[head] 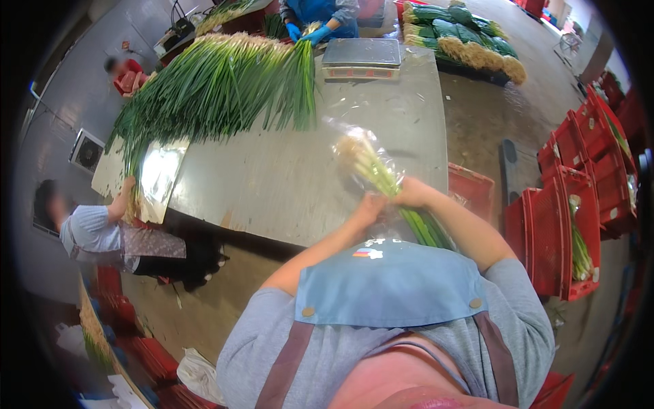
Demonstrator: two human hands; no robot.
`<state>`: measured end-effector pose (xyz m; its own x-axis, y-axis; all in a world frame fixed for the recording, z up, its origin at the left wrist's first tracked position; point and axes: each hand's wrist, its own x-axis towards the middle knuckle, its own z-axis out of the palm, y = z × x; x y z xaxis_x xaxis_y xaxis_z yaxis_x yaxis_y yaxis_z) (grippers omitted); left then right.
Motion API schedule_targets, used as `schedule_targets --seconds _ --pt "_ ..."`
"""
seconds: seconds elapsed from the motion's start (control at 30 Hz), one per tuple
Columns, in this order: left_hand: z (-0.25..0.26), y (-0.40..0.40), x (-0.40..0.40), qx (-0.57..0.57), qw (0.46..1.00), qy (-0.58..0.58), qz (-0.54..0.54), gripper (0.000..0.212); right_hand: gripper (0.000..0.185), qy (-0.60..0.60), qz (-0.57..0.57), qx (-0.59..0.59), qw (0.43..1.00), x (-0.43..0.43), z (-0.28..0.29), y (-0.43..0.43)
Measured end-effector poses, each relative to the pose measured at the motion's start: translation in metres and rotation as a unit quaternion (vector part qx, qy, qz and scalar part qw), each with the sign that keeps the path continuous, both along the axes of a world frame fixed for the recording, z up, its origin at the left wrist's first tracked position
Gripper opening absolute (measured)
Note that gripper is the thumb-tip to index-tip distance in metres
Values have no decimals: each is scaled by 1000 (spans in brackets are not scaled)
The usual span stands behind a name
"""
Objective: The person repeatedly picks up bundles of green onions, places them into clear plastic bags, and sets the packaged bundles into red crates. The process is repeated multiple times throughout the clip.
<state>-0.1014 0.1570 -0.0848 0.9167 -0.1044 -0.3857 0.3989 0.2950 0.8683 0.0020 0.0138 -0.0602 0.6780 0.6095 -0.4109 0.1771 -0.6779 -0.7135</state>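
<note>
Just in front of my apron, a bunch of green onions [379,173] with pale stalks and bushy roots lies at a slant inside a clear plastic bag [352,134]. Its root end points away from me, and its green leaves run back towards my chest. My right hand [415,193] wraps around the bagged stalks from the right. On the other side, my left hand [371,209] grips the bag close to the bunch; its fingertips are partly hidden. Both hands are above the near right part of a metal-topped table [265,189].
A large row of green onions [204,87] covers the far left tabletop, beside a weighing scale [361,55]. Blue-gloved hands [314,35] hold a bunch there. Another person [102,230] works at the left end. Red crates [549,230] are stacked at my right; leafy bundles [460,36] lie beyond.
</note>
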Motion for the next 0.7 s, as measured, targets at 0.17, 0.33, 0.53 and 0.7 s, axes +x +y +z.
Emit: schedule_targets --seconds 0.17,0.33,0.53,0.7 --pt "-21 10 21 -229 956 71 166 25 73 -111 88 -39 989 -47 35 31" --pt "-53 27 30 -282 923 62 252 29 87 -22 136 1 990 -55 28 18" --pt "-35 46 30 -276 905 58 318 27 97 4 121 132 984 -66 9 -3" --pt "-20 85 47 -267 900 40 341 31 101 81 181 148 969 -66 -47 -68"
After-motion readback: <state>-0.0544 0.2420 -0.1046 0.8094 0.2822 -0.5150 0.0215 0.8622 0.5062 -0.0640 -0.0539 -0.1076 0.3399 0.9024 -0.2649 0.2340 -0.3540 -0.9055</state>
